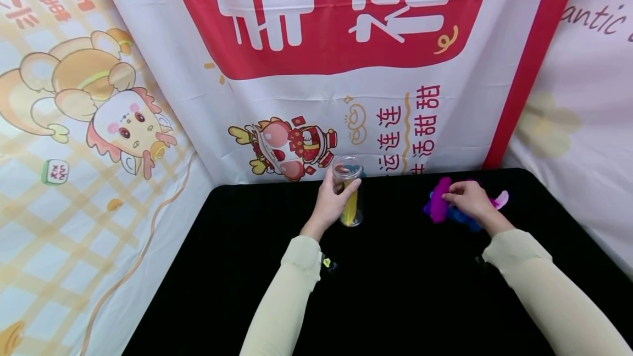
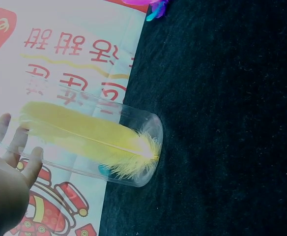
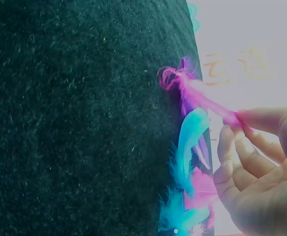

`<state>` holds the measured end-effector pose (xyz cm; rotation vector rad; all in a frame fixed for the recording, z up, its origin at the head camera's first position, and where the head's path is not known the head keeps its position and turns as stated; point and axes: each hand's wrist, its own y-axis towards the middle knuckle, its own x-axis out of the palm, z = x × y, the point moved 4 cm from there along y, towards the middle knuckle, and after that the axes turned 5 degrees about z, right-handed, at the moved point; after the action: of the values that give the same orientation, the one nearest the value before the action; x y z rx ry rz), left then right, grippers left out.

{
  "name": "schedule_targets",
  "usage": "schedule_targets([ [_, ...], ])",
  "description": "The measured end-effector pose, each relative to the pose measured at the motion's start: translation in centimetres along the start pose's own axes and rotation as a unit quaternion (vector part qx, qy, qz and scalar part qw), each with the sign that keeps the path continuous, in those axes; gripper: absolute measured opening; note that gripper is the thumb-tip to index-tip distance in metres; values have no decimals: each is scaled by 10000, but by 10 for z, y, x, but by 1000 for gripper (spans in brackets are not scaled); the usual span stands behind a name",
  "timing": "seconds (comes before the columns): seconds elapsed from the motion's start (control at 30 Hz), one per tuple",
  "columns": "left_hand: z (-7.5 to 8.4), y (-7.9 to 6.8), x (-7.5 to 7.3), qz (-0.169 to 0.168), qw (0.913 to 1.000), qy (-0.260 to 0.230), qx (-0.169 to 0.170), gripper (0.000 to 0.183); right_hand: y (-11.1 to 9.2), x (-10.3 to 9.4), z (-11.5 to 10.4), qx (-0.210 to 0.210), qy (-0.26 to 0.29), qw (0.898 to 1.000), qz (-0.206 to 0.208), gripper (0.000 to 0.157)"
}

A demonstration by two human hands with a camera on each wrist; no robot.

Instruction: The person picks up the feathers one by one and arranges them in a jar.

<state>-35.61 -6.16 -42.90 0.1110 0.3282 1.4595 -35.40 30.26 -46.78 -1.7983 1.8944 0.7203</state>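
My left hand (image 1: 330, 201) grips a clear, open-topped jar (image 1: 360, 207) around its upper part, thumb in front. The jar stands upright on the black table, and a yellow feather (image 2: 92, 135) lies lengthwise inside it. Over to the right, my right hand (image 1: 472, 199) pinches a magenta feather (image 3: 207, 101) between thumb and fingertips, its fluffy end pointing away from the hand. Around and beneath that hand are several loose feathers: a turquoise feather (image 3: 190, 140), a pink feather (image 3: 201, 189) and dark blue feathers (image 1: 460, 217). A pale pink feather (image 1: 501, 199) sticks out beyond the wrist.
The black tabletop (image 1: 395, 290) extends from the far edge toward me. Behind it hangs a white and red printed cloth (image 1: 306, 70). Printed cloths also hang at the left (image 1: 59, 191) and right (image 1: 583, 153) sides.
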Motion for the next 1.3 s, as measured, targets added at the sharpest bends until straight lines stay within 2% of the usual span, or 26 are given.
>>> schedule_targets([
  [0.6, -2, 1, 0, -19, 9999, 98, -80, 74, -2, 2, -22, -98, 270, 9995, -114, 28],
  [0.87, -1, 2, 1, 61, 10000, 44, -47, 67, -1, 3, -26, -56, 393, 9992, -97, 29],
  [1.17, -3, 3, 0, -14, 9998, 132, -138, 76, -5, 4, -37, -134, 646, 9977, -131, 29],
  [1.3, -2, 2, 0, 3, 9999, 85, -151, 73, -6, 5, -43, -222, 666, 9975, -99, 29],
])
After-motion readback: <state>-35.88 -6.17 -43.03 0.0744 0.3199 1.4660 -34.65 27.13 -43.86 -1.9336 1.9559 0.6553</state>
